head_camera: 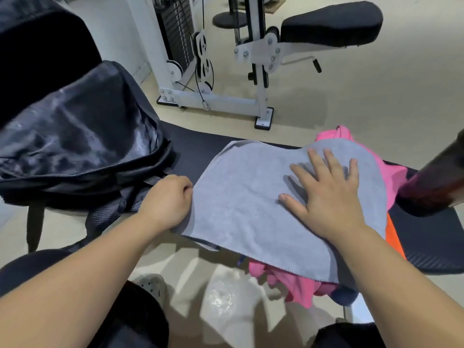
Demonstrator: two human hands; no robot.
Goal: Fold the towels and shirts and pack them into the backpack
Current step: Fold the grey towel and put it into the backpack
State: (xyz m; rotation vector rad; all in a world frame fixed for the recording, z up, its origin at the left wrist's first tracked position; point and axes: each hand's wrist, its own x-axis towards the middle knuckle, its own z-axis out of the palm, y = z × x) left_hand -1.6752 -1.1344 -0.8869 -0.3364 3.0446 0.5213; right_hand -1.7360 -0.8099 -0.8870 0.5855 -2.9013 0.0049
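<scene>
One grey towel (251, 209) is lying spread across the black padded bench (431, 237), draping over a heap of pink cloth (296, 285) and orange cloth (394, 237). The fold is looking as if it is only just beginning: no folded stack is showing anywhere, and the heap beneath is waiting crumpled. The left hand (168, 202) is curling its fingers round the towel's left edge and pinching the cloth there. The right hand (326, 192) is lying flat on the middle of the towel, fingers straight and spread, pressing down and holding nothing. The backpack (82, 136) is sitting at the left end of the bench, just beside the left hand, slumping and creased; whether it is open or holding anything cannot be told. Most of the task is remaining, as I judge it: finishing this towel, folding the heap, then packing. The towel is showing a fine, soft weave with a stitched hem along its near edge, and it is sagging thinly over the bumps below. The backpack's shell is gleaming like slick nylon, with mesh on its straps. The bench top is looking matte and finely textured, and the pink cloth is hanging limp and bunched off the near edge.
</scene>
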